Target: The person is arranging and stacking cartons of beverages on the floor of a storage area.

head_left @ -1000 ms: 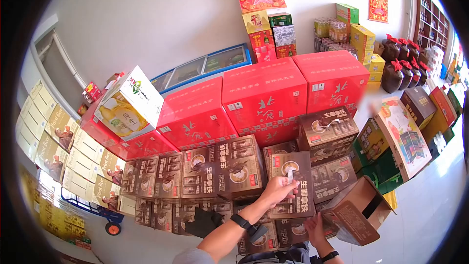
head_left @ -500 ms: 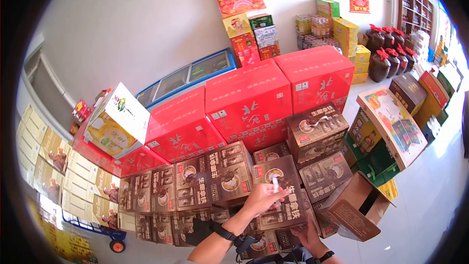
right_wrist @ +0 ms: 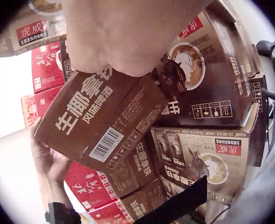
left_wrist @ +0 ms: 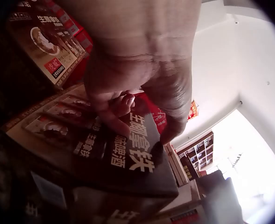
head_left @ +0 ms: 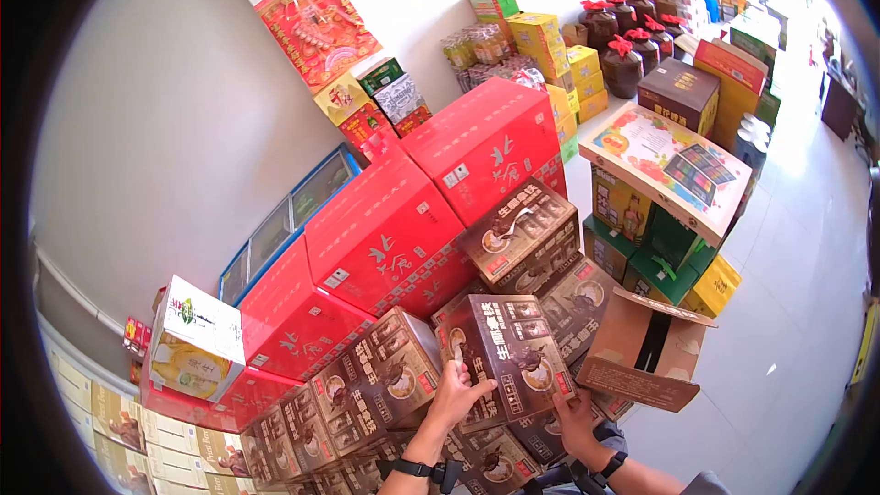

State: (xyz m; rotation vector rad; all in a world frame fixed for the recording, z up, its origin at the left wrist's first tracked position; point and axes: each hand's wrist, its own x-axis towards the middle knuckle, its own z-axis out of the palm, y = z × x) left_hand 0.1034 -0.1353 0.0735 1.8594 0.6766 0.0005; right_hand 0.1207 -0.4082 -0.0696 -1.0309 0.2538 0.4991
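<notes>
A brown printed carton (head_left: 510, 362), tilted on the stack, is between both hands. At its left edge the left hand (head_left: 453, 399) is curled round a white strip (head_left: 457, 346), its thumb against the carton. The right hand (head_left: 577, 425) grips the near right corner. The left wrist view shows the left hand (left_wrist: 137, 79) over the lettered carton (left_wrist: 104, 149), two fingers pointing down onto it. In the right wrist view the carton's barcode side (right_wrist: 104, 121) faces the camera, with the left hand (right_wrist: 51, 161) at its edge; the right hand's fingers are hidden.
An open empty carton (head_left: 632, 376) stands at the right. More brown cartons (head_left: 367, 390) lie beneath and to the left, one (head_left: 521, 225) higher behind. Red cartons (head_left: 380, 238) form a row at the back. A flat printed box (head_left: 674, 170) tops a pile at the right.
The head view has swung right and tilted. The carton between the hands has turned and tipped, so its lettering now runs along the left part. The left hand stays at the white strip.
</notes>
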